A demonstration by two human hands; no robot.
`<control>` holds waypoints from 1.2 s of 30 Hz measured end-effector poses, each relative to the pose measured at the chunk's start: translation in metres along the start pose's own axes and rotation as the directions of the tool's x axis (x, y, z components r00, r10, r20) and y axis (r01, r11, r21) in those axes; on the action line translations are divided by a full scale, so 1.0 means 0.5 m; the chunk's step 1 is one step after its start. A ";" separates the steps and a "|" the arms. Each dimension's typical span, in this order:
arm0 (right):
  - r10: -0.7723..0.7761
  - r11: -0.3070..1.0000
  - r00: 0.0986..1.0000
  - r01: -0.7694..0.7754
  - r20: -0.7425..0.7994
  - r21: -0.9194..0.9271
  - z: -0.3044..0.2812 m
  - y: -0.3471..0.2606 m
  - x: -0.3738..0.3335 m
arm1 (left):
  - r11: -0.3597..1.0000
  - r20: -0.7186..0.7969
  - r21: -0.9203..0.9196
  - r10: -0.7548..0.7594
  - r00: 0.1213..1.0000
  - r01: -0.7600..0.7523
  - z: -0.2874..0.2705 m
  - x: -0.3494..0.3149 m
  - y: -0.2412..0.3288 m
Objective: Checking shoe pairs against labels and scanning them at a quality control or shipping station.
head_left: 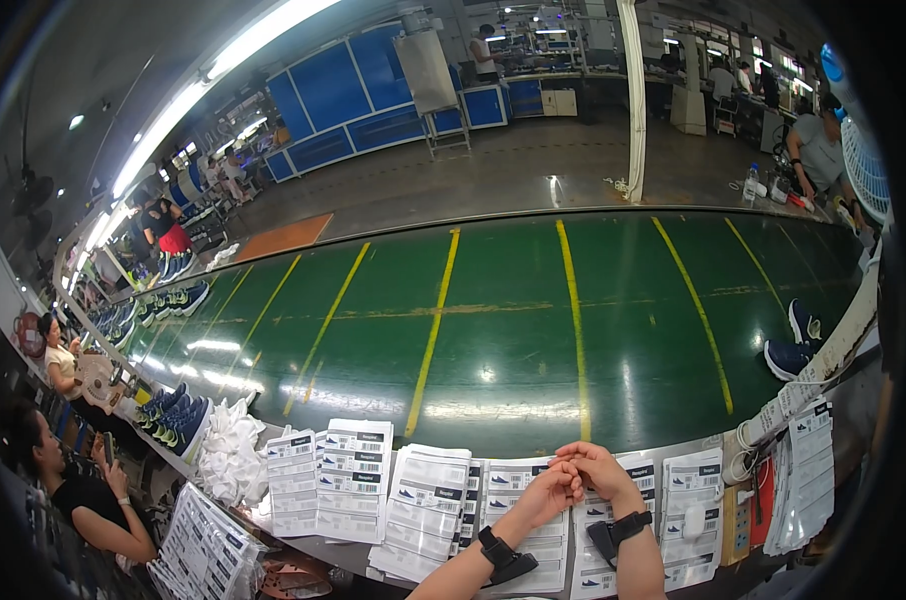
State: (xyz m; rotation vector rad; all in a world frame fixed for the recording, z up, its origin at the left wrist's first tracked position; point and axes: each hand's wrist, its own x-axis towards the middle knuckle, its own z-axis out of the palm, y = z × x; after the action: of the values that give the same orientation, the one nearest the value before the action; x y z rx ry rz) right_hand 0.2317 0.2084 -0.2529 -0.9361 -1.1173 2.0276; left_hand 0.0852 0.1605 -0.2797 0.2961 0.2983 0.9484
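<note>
My left hand (550, 497) and my right hand (597, 471) meet above the near edge of the green conveyor belt (513, 340). Their curled fingers touch and overlap, and nothing shows in them. Each wrist wears a dark band. Below and around my hands lie stacks of printed label sheets with small shoe pictures: one label stack (510, 480) beneath the left hand, another label stack (693, 500) right of my right forearm. Farther left are more label sheets (428, 500) and a stack (355, 475). A small white case (694, 522) rests on the right stack.
Dark blue sneakers (795, 350) sit at the belt's right end, and more sneakers (178, 420) stand at the left. Crumpled white paper (231, 450) lies beside them. A person (83, 490) holds a phone at the lower left; another person (818, 150) is across the belt.
</note>
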 end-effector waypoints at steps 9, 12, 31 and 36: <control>0.015 1.000 1.000 -0.015 -0.002 0.024 0.001 0.001 -0.001 | 1.000 -0.010 -0.004 -0.007 1.000 0.007 -0.006 0.001 -0.001; 0.007 1.000 1.000 -0.007 0.000 0.026 0.001 0.001 -0.001 | 1.000 -0.011 0.004 -0.003 1.000 0.003 -0.005 0.001 -0.002; -0.003 1.000 1.000 0.003 -0.003 0.001 0.001 -0.002 -0.002 | 1.000 -0.023 0.013 -0.006 1.000 0.006 -0.004 0.001 -0.002; 0.002 1.000 1.000 -0.002 -0.004 0.006 0.002 -0.003 -0.002 | 1.000 -0.013 0.000 -0.008 1.000 0.008 -0.005 0.001 -0.002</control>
State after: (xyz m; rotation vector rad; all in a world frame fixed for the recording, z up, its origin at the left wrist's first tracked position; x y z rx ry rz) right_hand 0.2318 0.2077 -0.2511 -0.9386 -1.1072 2.0290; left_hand 0.0853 0.1608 -0.2825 0.2890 0.3109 0.9429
